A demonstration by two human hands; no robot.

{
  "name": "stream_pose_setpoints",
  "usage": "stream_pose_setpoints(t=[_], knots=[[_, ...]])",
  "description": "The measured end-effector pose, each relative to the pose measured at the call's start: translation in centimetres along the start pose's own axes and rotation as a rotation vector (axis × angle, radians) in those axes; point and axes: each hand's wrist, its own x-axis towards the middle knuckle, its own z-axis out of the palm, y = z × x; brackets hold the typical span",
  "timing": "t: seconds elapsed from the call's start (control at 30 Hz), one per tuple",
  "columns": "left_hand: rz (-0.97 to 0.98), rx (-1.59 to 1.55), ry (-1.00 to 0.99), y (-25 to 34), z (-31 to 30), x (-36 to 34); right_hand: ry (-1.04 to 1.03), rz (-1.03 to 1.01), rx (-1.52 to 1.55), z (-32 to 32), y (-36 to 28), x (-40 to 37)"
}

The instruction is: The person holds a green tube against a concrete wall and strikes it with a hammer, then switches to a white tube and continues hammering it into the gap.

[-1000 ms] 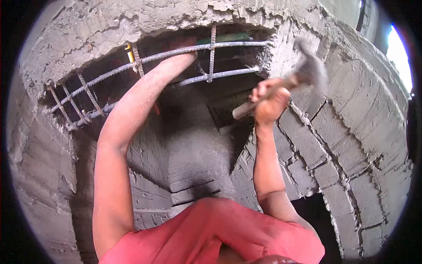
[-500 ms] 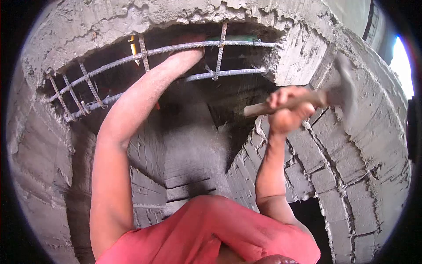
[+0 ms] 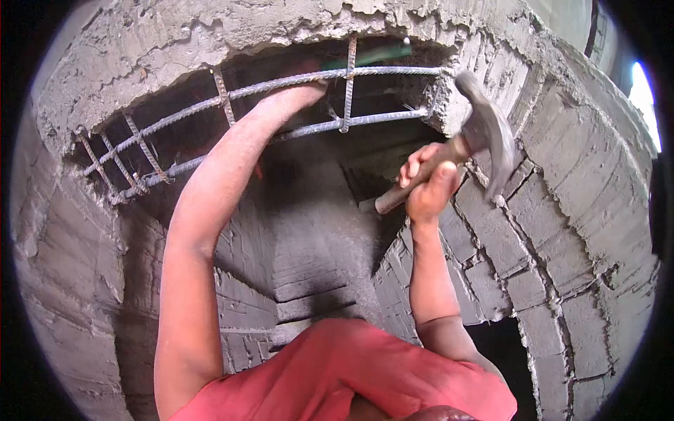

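My right hand (image 3: 430,188) is wrapped round the wooden handle of a hammer (image 3: 490,137). Its curved metal head is up and to the right, beside the broken concrete edge. My left hand (image 3: 314,90) reaches through the exposed rebar (image 3: 281,81) into a dark opening in the concrete. Its fingers are hidden in shadow behind the upper bar. Just right of it, a blurred green, bar-like object (image 3: 379,55) lies in the opening; whether my left hand holds it is not visible.
Rough concrete (image 3: 161,63) rims the opening above. A wall of grey blocks with mortar joints (image 3: 540,302) curves round on the right. Below the bars, a dusty grey surface (image 3: 316,238) lies between block walls. Daylight shows at the upper right.
My right hand and the hammer have moved left and slightly down, and the hammer head has tilted. The green object appears shifted and angled upward. A yellow thing behind the bars is no longer visible.
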Motion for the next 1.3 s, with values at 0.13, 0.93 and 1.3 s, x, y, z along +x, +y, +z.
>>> stream_pose_setpoints(t=[0.13,0.93,1.3], knots=[[0.022,0.181,0.168,-0.1,0.2,-0.2,0.027,0.109,-0.005,-0.5,0.6,0.1],[-0.016,0.228,0.169,0.6,-0.5,-0.7,-0.001,-0.356,0.386,-1.3,0.8,0.7],[-0.008,0.248,0.155,0.9,-0.6,-0.8,0.102,-0.111,0.339,0.0,1.4,1.9]])
